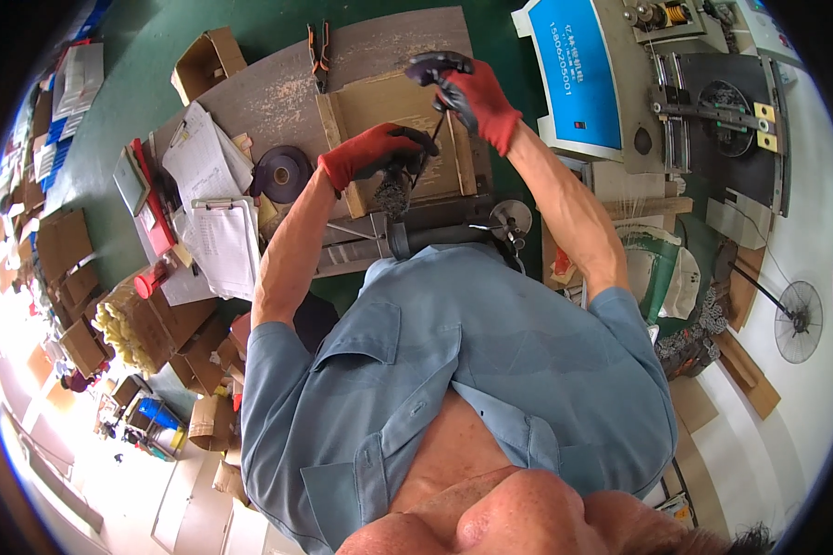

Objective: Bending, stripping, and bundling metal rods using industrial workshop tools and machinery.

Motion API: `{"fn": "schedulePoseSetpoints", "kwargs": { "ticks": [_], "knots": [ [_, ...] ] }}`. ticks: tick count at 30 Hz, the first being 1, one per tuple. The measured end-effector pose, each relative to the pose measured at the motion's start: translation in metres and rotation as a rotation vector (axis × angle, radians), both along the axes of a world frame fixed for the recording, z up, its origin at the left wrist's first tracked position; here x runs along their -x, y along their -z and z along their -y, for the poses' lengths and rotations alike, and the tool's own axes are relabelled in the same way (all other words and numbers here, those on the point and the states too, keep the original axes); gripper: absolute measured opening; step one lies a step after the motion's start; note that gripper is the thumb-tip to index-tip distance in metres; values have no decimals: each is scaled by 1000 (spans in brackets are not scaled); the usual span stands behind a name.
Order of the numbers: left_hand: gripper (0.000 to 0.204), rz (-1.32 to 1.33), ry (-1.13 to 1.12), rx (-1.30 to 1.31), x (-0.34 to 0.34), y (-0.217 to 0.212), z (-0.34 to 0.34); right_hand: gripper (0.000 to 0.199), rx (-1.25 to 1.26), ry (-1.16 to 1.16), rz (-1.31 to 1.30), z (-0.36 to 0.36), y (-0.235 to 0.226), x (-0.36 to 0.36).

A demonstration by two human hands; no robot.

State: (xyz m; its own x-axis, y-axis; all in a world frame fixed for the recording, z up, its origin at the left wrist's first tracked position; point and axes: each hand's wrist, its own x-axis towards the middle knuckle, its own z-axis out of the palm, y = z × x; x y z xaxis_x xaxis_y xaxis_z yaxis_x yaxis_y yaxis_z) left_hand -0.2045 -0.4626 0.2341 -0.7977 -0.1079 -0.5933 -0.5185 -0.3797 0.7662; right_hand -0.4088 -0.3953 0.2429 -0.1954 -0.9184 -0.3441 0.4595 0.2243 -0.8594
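Both of my hands wear red gloves with dark fingertips and work above a brown board on the bench. My left hand is closed around the top of a dark, bristly wire bundle that stands at the board's near edge. My right hand is raised higher and to the right, with its fingers pinched on a thin dark wire. That wire runs down toward the bundle by my left hand. My blue shirt hides the bench edge below the bundle.
Orange-handled pliers lie at the bench's far edge. A dark tape roll, clipboards with papers and a cardboard box sit to the left. A blue and white machine stands to the right, a floor fan beyond.
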Motion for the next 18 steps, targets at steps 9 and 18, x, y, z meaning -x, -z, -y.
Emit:
{"fn": "schedulePoseSetpoints", "kwargs": {
  "ticks": [9, 18],
  "knots": [
    [32, 105, 77, 137, 12, -11, -5, 33, 4, -273, 41, 67, 32, -33],
    [33, -375, -63, 207, -7, 1, -5, 60, -53, -685, 193, -20, 33, 5]
  ]
}}
